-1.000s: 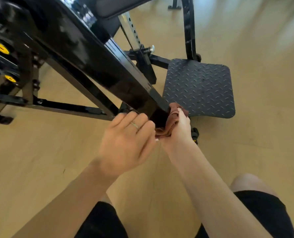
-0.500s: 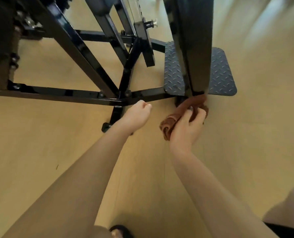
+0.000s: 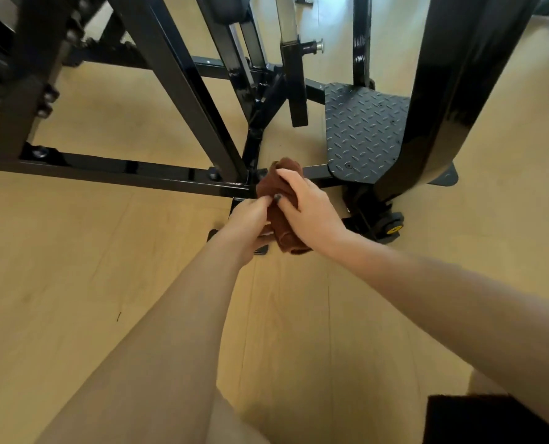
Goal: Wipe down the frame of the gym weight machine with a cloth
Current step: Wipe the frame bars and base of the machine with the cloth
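Note:
A black steel weight machine frame (image 3: 132, 173) spreads across the upper half of the view, its low floor bar running from the left to a joint at the centre. A crumpled brown cloth (image 3: 281, 216) sits between both hands just in front of that joint. My right hand (image 3: 308, 209) grips the cloth from the right, fingers curled over its top. My left hand (image 3: 250, 219) pinches the cloth's left edge with its fingertips. The part of the frame joint behind the cloth is hidden.
A dark diamond-plate footplate (image 3: 362, 129) lies right of the joint. A thick glossy black upright (image 3: 443, 91) rises at the right, with a yellow-capped foot (image 3: 393, 227) at its base. Light wooden floor (image 3: 74, 267) surrounds the machine. My dark shorts (image 3: 478, 418) show bottom right.
My right hand carried the cloth left from the thick upright's base to the frame joint. My left hand, held apart as a loose fist, came in and took hold of the cloth.

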The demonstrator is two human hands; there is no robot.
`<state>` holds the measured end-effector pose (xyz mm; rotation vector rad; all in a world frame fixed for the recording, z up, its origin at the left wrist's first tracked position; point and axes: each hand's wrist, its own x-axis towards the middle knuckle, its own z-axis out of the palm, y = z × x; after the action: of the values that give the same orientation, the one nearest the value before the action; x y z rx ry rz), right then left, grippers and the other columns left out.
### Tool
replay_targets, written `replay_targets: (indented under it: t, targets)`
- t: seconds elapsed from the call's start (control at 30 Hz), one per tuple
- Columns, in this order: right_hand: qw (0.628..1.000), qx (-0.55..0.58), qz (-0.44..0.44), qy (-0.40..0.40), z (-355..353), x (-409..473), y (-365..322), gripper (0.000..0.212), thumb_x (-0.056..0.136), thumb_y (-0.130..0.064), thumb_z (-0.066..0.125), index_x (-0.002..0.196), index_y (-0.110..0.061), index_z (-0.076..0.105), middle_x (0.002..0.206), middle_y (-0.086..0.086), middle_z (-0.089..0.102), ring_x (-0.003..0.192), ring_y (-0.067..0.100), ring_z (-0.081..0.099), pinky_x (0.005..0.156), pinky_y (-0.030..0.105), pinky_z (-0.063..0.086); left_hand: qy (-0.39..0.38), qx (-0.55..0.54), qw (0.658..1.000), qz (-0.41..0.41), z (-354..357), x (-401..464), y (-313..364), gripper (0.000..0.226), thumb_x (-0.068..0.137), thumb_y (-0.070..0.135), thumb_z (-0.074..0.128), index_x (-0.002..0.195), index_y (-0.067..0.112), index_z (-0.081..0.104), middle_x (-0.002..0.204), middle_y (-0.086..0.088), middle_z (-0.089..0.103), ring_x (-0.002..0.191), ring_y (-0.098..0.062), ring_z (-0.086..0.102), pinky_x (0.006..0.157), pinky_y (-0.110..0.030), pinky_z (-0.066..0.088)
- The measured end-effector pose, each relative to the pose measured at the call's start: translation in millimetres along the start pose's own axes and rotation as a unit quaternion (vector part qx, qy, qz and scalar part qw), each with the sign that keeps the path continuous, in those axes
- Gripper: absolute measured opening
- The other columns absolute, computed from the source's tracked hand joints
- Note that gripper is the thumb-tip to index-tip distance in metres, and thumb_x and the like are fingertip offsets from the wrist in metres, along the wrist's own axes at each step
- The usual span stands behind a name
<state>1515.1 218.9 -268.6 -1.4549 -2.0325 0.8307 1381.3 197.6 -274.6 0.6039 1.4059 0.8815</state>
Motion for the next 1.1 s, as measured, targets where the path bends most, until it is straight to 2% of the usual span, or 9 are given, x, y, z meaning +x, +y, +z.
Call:
replay_targets:
  t: [0.13,0.33,0.47,0.57,0.67,0.8,1.0,1.03,1.1]
  targets:
    - [0.978,-0.151,-0.04,-0.139,-32.3,34.4,9.6,0.05,0.107,-0.027,0.049,0.155,-0.032,0.034,0.14,0.006,0.051,0.105,0.015,0.056,0.085,0.028,0.053,0.048,0.018,0.998,-0.02,1.8,12.5,-12.1,0.028,0.106,0.038,0.048,0.128,0.022,0.056,0.114,-0.005,0.068,0.105,-0.019,0.066,0.089,-0.037,0.056]
    - [0.944,-0.281,-0.035,-0.169,-62.6,58.5,58.4,0.059,0.108,-0.025,0.046,0.161,-0.036,0.021,0.153,0.008,0.038,0.114,0.02,0.057,0.077,0.019,0.046,0.093,0.171,0.98,0.034,-8.3,34.1,-28.0,0.034,0.108,0.036,0.046,0.14,0.025,0.046,0.109,0.003,0.057,0.089,-0.01,0.055,0.07,-0.027,0.047]
    - [0.957,-0.251,-0.013,-0.147,-36.0,64.6,82.3,0.061,0.108,-0.021,0.047,0.161,-0.034,0.021,0.153,0.009,0.037,0.106,0.017,0.056,0.081,0.024,0.051,0.086,0.265,0.957,0.081,-22.1,35.6,-28.8,0.045,0.107,0.034,0.047,0.151,0.029,0.036,0.116,0.007,0.058,0.092,-0.009,0.057,0.081,-0.032,0.054]
    - [0.977,-0.196,0.006,-0.085,-5.7,88.0,91.4,0.06,0.108,-0.016,0.047,0.161,-0.03,0.023,0.156,0.01,0.034,0.115,0.024,0.058,0.093,0.032,0.054,0.081,0.326,0.936,0.105,-42.7,26.0,-23.9,0.054,0.105,0.036,0.053,0.154,0.033,0.03,0.148,-0.002,0.05,0.123,-0.02,0.056,0.096,-0.035,0.048]
    - [0.99,-0.133,0.056,0.0,23.2,117.8,98.7,0.059,0.107,-0.012,0.047,0.161,-0.028,0.026,0.158,0.01,0.03,0.129,0.031,0.051,0.105,0.043,0.049,0.12,0.393,0.906,0.106,-74.9,22.2,-3.8,0.066,0.101,0.042,0.059,0.156,0.033,0.025,0.154,-0.001,0.045,0.134,-0.022,0.05,0.104,-0.041,0.046]
    - [0.986,-0.083,0.13,0.061,57.5,150.5,108.4,0.058,0.105,-0.006,0.049,0.157,-0.027,0.036,0.158,0.009,0.031,0.136,0.035,0.044,0.113,0.049,0.044,0.192,0.29,0.933,0.096,-97.6,35.6,23.7,0.078,0.097,0.048,0.062,0.159,0.029,0.019,0.154,-0.002,0.044,0.134,-0.024,0.049,0.098,-0.037,0.042]
    - [0.998,0.0,0.05,0.023,100.7,145.7,93.3,0.052,0.104,-0.006,0.051,0.151,-0.028,0.044,0.156,0.0,0.034,0.133,0.023,0.048,0.117,0.041,0.041,0.206,0.201,0.954,0.081,-94.3,60.0,34.5,0.092,0.093,0.054,0.066,0.161,0.03,0.009,0.16,0.0,0.038,0.141,-0.025,0.043,0.105,-0.039,0.038]
    - [0.999,-0.019,0.032,0.016,99.4,145.4,94.5,0.052,0.104,-0.007,0.051,0.151,-0.027,0.043,0.155,0.0,0.034,0.132,0.022,0.048,0.116,0.037,0.042,0.209,0.193,0.955,0.084,-93.1,63.3,38.9,0.094,0.092,0.054,0.067,0.161,0.029,0.008,0.159,0.0,0.038,0.14,-0.025,0.044,0.101,-0.037,0.037]
    - [0.999,-0.047,-0.001,-0.022,88.6,148.1,106.3,0.049,0.106,-0.013,0.05,0.152,-0.026,0.04,0.143,-0.008,0.042,0.119,0.012,0.054,0.103,0.014,0.043,0.22,0.185,0.953,0.092,-91.3,68.5,51.0,0.096,0.09,0.054,0.069,0.161,0.028,0.009,0.159,-0.001,0.039,0.14,-0.026,0.045,0.096,-0.034,0.037]
